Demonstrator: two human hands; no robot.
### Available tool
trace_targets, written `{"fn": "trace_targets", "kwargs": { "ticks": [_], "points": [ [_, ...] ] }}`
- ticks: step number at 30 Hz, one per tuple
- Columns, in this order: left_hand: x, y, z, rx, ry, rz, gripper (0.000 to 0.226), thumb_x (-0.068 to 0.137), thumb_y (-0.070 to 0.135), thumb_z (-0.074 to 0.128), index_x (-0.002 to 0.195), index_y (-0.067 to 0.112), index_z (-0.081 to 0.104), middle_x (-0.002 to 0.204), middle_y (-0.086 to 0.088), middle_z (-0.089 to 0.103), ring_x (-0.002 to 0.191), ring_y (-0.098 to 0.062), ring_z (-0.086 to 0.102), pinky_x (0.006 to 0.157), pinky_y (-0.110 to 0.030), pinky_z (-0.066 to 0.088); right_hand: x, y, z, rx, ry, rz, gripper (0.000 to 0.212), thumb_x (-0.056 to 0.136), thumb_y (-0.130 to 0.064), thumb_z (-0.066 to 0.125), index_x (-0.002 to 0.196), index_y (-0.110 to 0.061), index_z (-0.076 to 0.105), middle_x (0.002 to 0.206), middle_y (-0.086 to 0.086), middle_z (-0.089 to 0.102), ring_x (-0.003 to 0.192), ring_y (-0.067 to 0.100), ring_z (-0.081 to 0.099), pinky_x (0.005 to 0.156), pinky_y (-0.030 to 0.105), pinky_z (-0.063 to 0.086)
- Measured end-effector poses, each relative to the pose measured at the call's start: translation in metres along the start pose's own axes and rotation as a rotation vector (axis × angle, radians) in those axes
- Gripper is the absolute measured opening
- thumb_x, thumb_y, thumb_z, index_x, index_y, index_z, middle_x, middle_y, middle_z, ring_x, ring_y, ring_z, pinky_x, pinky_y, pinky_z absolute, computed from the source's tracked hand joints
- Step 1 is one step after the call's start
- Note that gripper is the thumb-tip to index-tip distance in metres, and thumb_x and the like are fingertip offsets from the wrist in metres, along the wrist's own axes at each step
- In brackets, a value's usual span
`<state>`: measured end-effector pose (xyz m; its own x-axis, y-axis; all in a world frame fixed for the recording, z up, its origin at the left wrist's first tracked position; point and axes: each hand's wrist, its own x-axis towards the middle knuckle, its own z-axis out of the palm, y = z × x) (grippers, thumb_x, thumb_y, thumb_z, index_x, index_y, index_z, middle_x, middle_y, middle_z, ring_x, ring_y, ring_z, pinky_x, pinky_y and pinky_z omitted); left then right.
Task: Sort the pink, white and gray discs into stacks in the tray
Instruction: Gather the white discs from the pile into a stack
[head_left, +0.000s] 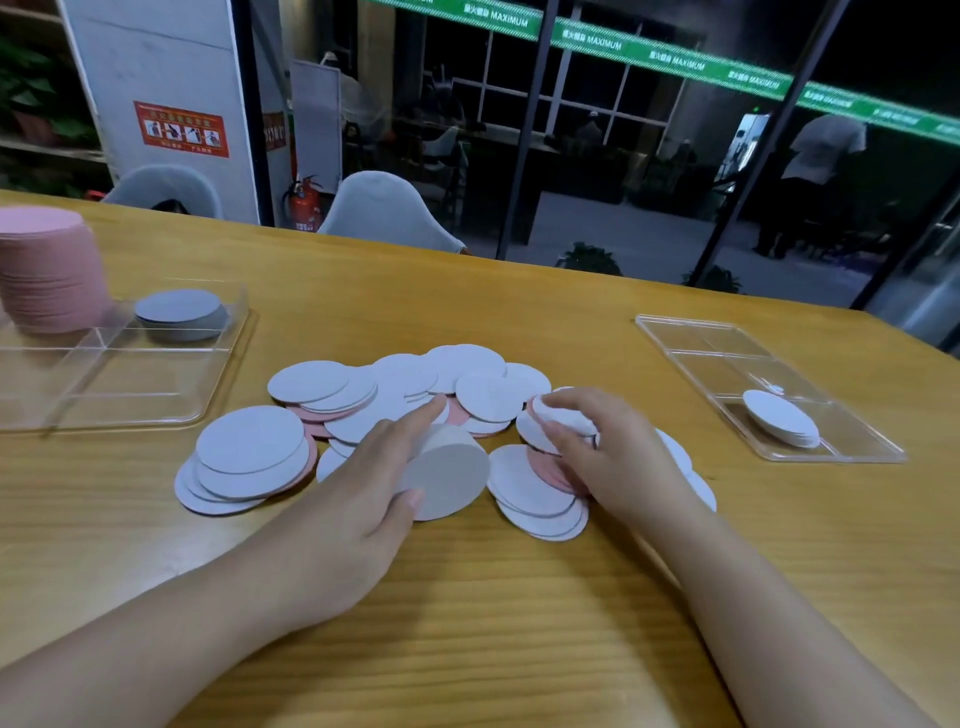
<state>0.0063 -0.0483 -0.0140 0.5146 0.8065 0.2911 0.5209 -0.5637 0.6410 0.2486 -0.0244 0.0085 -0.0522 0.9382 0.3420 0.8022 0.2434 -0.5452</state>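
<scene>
While hands (498, 457) work pile (395, 410), trays (769, 452) flank it.

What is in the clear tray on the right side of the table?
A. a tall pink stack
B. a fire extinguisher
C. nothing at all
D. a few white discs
D: a small stack of white discs lies in the near part of the right tray.

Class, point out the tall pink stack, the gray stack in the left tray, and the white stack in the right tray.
pink stack (49, 275), head view, side.
gray stack (179, 306), head view, top disc.
white stack (779, 415), head view, top disc.
</scene>
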Motion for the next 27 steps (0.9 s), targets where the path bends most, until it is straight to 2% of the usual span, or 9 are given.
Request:
{"fn": "trace_targets", "kwargs": {
  "ticks": [3, 6, 7, 9, 11, 15, 20, 24, 27],
  "points": [
    [0.0, 0.001, -0.001, 0.002, 0.0, 0.014, 0.069, 0.097, 0.025, 0.036, 0.123, 0.074, -0.004, 0.128, 0.045, 0.015, 0.121, 0.026, 0.014, 0.089, 0.008, 0.012, 0.007, 0.02, -0.003, -0.112, -0.012, 0.102, 0.038, 0.089, -0.029, 0.06, 0.124, -0.014, 0.056, 0.124, -0.002, 0.056, 0.118, 0.014, 0.045, 0.079, 0.01, 0.023],
    [0.001, 0.001, -0.001, 0.009, 0.013, 0.011, 0.077, 0.097, 0.019, 0.04, 0.119, 0.077, -0.006, 0.127, 0.039, 0.022, 0.119, 0.024, 0.019, 0.088, 0.007, 0.015, 0.011, 0.026, -0.003, -0.114, -0.045, 0.19, 0.034, 0.089, -0.032, 0.059, 0.106, -0.003, 0.061, 0.087, 0.005, 0.058, 0.083, 0.021, 0.052, 0.06, 0.022, 0.026],
    [0.001, 0.001, -0.002, 0.011, 0.015, 0.008, 0.077, 0.097, 0.019, 0.04, 0.118, 0.078, -0.006, 0.127, 0.038, 0.023, 0.118, 0.024, 0.02, 0.087, 0.007, 0.016, 0.012, 0.026, -0.004, -0.109, -0.046, 0.204, 0.035, 0.088, -0.032, 0.06, 0.1, 0.001, 0.061, 0.081, 0.012, 0.057, 0.077, 0.027, 0.052, 0.06, 0.026, 0.03],
    [0.001, 0.0, -0.002, 0.012, 0.019, 0.0, 0.074, 0.097, 0.021, 0.039, 0.116, 0.079, -0.003, 0.127, 0.038, 0.023, 0.116, 0.023, 0.021, 0.086, 0.007, 0.017, 0.014, 0.026, -0.008, -0.105, -0.044, 0.206, 0.035, 0.088, -0.031, 0.062, 0.1, 0.002, 0.063, 0.094, 0.02, 0.065, 0.089, 0.034, 0.057, 0.072, 0.033, 0.043],
    [0.001, 0.0, -0.003, 0.008, 0.025, -0.007, 0.072, 0.097, 0.022, 0.04, 0.117, 0.078, -0.001, 0.127, 0.038, 0.024, 0.116, 0.023, 0.022, 0.086, 0.007, 0.018, 0.015, 0.025, -0.012, -0.093, -0.059, 0.2, 0.028, 0.089, -0.029, 0.06, 0.099, -0.004, 0.067, 0.103, 0.015, 0.067, 0.098, 0.03, 0.058, 0.08, 0.035, 0.044],
    [0.0, 0.001, -0.004, 0.008, 0.039, 0.021, 0.073, 0.097, 0.019, 0.041, 0.123, 0.076, 0.004, 0.123, 0.031, 0.035, 0.109, 0.011, 0.036, 0.085, 0.002, 0.025, 0.017, 0.023, -0.01, -0.288, -0.035, 0.127, 0.024, 0.097, -0.024, 0.046, 0.1, -0.017, 0.068, 0.093, 0.007, 0.068, 0.085, 0.029, 0.057, 0.07, 0.034, 0.041],
    [0.0, 0.004, -0.004, -0.005, 0.042, 0.034, 0.066, 0.097, 0.016, 0.039, 0.127, 0.07, 0.014, 0.12, 0.022, 0.039, 0.1, -0.004, 0.044, 0.082, -0.008, 0.034, 0.021, 0.024, -0.003, -0.584, 0.008, 0.138, 0.022, 0.098, -0.016, 0.035, 0.114, -0.016, 0.05, 0.098, 0.009, 0.064, 0.089, 0.033, 0.057, 0.068, 0.036, 0.042],
    [0.0, 0.004, -0.004, -0.01, 0.039, 0.027, 0.065, 0.097, 0.018, 0.04, 0.126, 0.07, 0.016, 0.119, 0.027, 0.038, 0.098, 0.002, 0.043, 0.078, -0.004, 0.032, 0.016, 0.015, -0.005, -0.502, 0.044, 0.146, 0.023, 0.097, -0.023, 0.036, 0.109, -0.015, 0.054, 0.095, 0.008, 0.065, 0.085, 0.031, 0.057, 0.066, 0.035, 0.042],
    [0.001, 0.004, -0.004, -0.011, 0.056, 0.012, 0.068, 0.097, 0.019, 0.042, 0.123, 0.074, 0.013, 0.121, 0.028, 0.037, 0.094, 0.004, 0.043, 0.077, -0.004, 0.031, 0.009, 0.004, -0.01, -0.36, 0.11, -0.004, 0.018, 0.096, -0.021, 0.043, 0.105, -0.016, 0.058, 0.094, 0.002, 0.062, 0.085, 0.022, 0.053, 0.067, 0.032, 0.038]
  ]
}}
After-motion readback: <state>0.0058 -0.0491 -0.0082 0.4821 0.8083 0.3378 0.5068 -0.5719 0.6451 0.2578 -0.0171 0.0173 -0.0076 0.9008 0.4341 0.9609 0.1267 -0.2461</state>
